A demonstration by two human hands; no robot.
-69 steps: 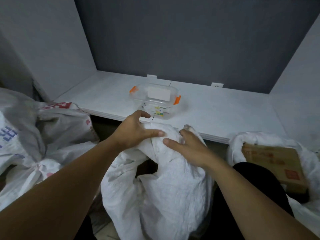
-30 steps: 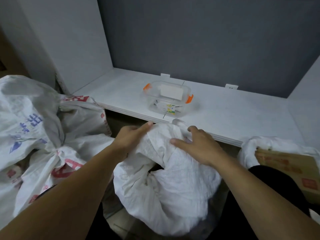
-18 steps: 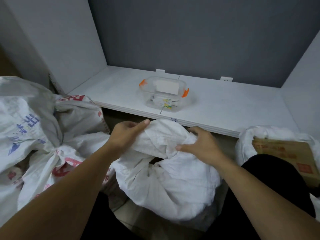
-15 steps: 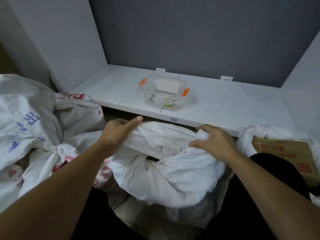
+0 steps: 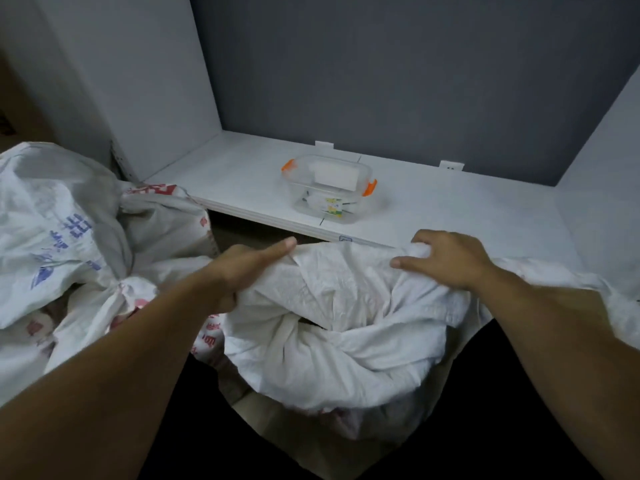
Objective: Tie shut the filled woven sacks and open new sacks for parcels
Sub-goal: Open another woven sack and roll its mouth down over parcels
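A plain white woven sack (image 5: 339,327) stands in front of me below the shelf edge, its top cloth bunched and stretched sideways. My left hand (image 5: 239,268) grips the left part of that cloth, forefinger pointing along the upper edge. My right hand (image 5: 446,261) clutches a fold of the cloth at the right, fingers curled into it. A dark gap shows in the sack's mouth between twisted folds. To the left lie tied woven sacks (image 5: 65,237) with blue and red printing.
A white shelf (image 5: 450,209) runs across ahead, with a clear plastic box (image 5: 329,188) with orange clips on it. Grey walls close the back and both sides. Another white sack (image 5: 616,299) edges in at the right, behind my right forearm.
My hands have drawn apart, left going left and right going right, pulling the sack's top cloth out wide. The sack's top has sunk lower and flatter.
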